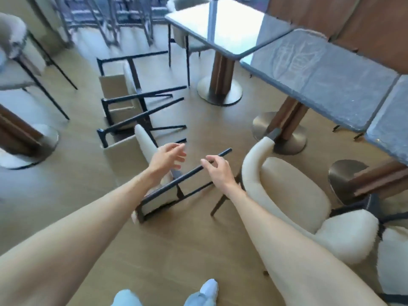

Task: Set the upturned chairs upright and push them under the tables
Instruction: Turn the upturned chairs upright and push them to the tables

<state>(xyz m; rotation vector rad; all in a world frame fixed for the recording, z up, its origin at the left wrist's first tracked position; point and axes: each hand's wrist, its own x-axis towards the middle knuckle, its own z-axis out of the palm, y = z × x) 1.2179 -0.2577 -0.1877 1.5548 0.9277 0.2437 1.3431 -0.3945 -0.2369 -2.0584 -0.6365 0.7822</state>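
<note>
While the right hand (pixel 217 171) curls its fingers round one dark metal leg (pixel 198 168) of the nearest tipped chair (pixel 159 202), the left hand (pixel 170 159) hangs spread, holding nothing. Chair lies on its side on the wood floor (pixel 181 244), near the grey-topped table (pixel 326 76). Advice: left hand takes the cream backrest (pixel 144 142), then rotate about the floor contact; a lone leg grip would likely twist. Upright chair (pixel 287 195) crowds the right side.

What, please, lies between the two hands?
In the head view, only bare wooden floor shows between the left hand and the right hand, which grips a tipped chair's dark leg.
</note>
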